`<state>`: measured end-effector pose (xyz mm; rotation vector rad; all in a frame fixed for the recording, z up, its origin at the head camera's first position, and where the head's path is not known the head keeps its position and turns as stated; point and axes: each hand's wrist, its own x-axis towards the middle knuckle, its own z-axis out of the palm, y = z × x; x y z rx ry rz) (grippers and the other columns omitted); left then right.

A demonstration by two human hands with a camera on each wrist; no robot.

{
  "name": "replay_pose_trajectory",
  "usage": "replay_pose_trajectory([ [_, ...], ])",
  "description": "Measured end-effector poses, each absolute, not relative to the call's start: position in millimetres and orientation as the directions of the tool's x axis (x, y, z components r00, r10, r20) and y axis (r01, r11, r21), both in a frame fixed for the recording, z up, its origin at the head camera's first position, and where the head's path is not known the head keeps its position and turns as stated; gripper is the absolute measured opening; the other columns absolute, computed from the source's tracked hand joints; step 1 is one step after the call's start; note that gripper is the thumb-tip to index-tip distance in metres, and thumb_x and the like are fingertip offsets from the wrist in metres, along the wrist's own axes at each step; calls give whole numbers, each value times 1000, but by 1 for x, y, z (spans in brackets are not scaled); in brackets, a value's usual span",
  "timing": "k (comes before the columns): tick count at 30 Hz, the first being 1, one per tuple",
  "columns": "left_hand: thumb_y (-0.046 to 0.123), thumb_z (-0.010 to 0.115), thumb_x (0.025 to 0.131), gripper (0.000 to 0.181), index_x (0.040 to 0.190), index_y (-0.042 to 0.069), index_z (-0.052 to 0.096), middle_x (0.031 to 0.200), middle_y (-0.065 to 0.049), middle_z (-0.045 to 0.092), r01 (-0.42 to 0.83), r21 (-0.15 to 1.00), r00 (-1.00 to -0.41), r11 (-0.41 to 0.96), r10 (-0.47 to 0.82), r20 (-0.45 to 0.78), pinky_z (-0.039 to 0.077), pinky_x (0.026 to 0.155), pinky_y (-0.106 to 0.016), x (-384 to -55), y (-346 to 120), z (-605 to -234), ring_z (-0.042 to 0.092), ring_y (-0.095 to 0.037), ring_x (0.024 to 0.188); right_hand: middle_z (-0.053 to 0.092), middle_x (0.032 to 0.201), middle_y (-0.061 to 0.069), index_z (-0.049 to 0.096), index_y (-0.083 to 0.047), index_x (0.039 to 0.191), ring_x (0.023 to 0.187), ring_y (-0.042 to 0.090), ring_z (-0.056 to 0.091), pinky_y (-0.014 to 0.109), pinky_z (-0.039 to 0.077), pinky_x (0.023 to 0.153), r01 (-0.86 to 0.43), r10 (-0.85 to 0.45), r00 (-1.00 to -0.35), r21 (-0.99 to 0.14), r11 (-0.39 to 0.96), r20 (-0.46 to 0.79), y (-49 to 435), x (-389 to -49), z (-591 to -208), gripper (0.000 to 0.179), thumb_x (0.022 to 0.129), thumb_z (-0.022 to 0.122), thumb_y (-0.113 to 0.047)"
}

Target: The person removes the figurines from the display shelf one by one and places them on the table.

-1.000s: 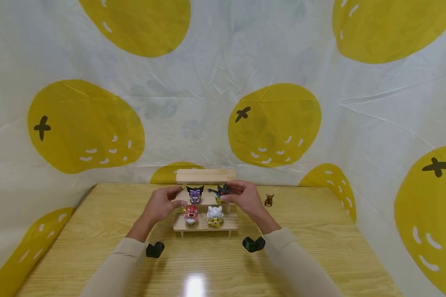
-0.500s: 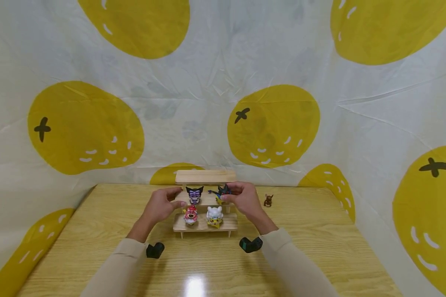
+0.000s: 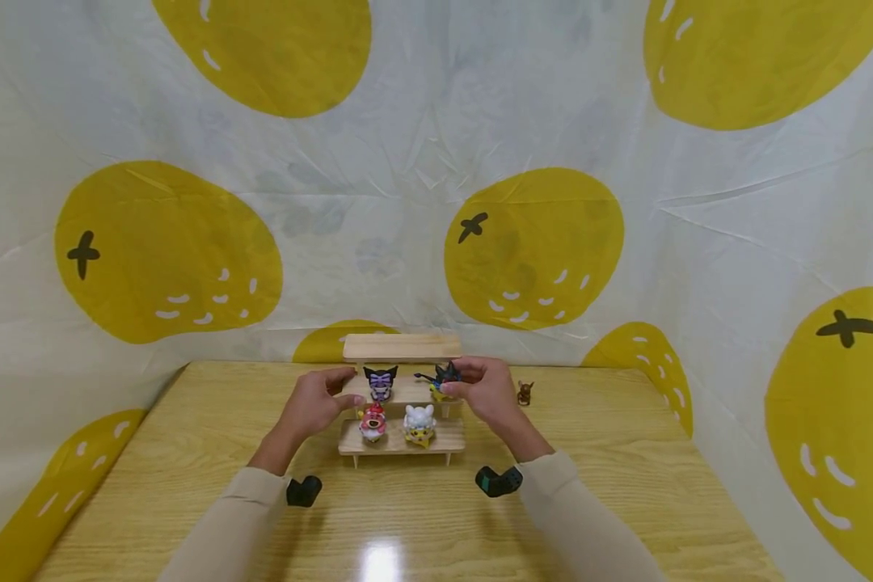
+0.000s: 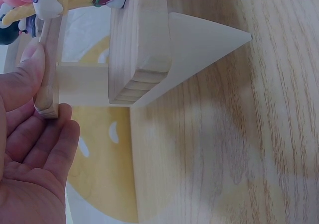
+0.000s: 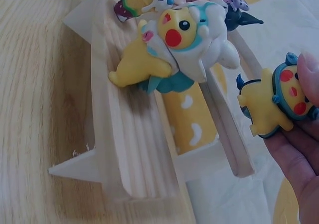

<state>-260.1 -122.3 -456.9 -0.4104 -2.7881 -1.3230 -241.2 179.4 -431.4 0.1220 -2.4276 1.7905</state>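
The dark-hooded figurine (image 3: 447, 383) is, in the head view, at the right-hand part of the middle tier of a stepped wooden stand (image 3: 402, 347), pinched by the right hand (image 3: 491, 394). The left hand (image 3: 316, 403) grips the opposite end of that same tier, beside a purple-and-black figurine (image 3: 381, 385) standing on the board. On the lowest tier a pink figurine (image 3: 372, 423) stands on the left and a white-hooded figurine (image 3: 419, 425) on the right. The stand rests on a wood-grain tabletop (image 3: 626, 493), where a small brown figurine (image 3: 526, 393) stands just beyond the right hand. Both forearms wear pale sleeves (image 3: 221, 517), with a black device (image 3: 304, 491) near each cuff, and behind everything hangs a white cloth (image 3: 364, 259) printed with large yellow fruit. In the left wrist view, the left hand's thumb lies along one face of the tier board (image 4: 50, 79) while its fingers curl by the other; a pale pointed leg (image 4: 204, 50) supports the lowest tier, and part of the pink figurine is cropped at the corner. In the right wrist view, the dark-hooded figurine is roughly upright between thumb and fingers, its yellow feet just beside the middle board; whether they touch it, I cannot tell. The white-hooded figurine stands near it on the lowest tier.
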Motion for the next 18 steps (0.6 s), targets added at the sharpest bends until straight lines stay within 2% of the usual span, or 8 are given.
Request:
replay_pose_trajectory([
  [9,19,74,98,55,147,-1,58,146,-20,63,252,749,-963,613,234,132,54,109,-54,-260,-122,-458,62,-42,133,79,110,20,76,2,119,103,31,76,39,65,85,-122,24,-990,-936,329,137,200,-237,-436,36,85,84,-2],
  [15,18,74,99,54,147,-1,58,146,-20,63,257,751,-963,608,231,142,54,109,-54,-261,-123,-457,62,-42,133,80,108,21,77,1,117,98,27,77,34,66,78,-117,36,-990,-940,320,136,212,-235,-436,33,84,85,-2],
  [18,19,74,99,55,147,-1,58,146,-20,63,254,753,-962,607,236,135,54,110,-54,-261,-124,-458,62,-42,134,79,109,22,76,3,118,96,25,77,39,67,78,-115,34,-991,-941,318,133,216,-234,-437,34,85,84,-1],
])
